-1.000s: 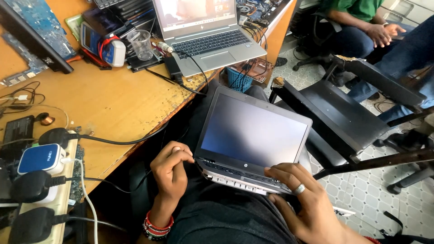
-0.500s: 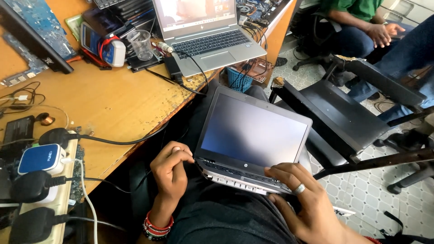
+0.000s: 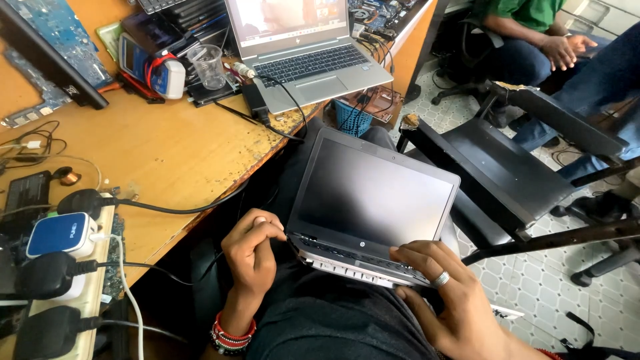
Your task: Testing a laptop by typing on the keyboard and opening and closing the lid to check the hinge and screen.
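Clutter is covering the orange wooden table point(image 3: 167, 153): an open silver laptop point(image 3: 313, 60) is sitting at its far edge beside a clear plastic cup point(image 3: 208, 67), and a power strip point(image 3: 73, 280) with black plugs and a blue-and-white adapter point(image 3: 59, 233) is lying at the near left. A black chair point(image 3: 507, 167) is standing on the pale patterned tile floor point(image 3: 533, 280) to the right, and another person in a green shirt point(image 3: 527, 13) is sitting beyond it. A small dark-grey laptop point(image 3: 370, 200) is resting on the person's lap, lid half open, screen dark. The left hand point(image 3: 250, 257) is curling its grip narrowly against the laptop's left hinge corner, while the right hand point(image 3: 447, 300), wearing a ring, is lying with fingers spread over the base's right front edge.
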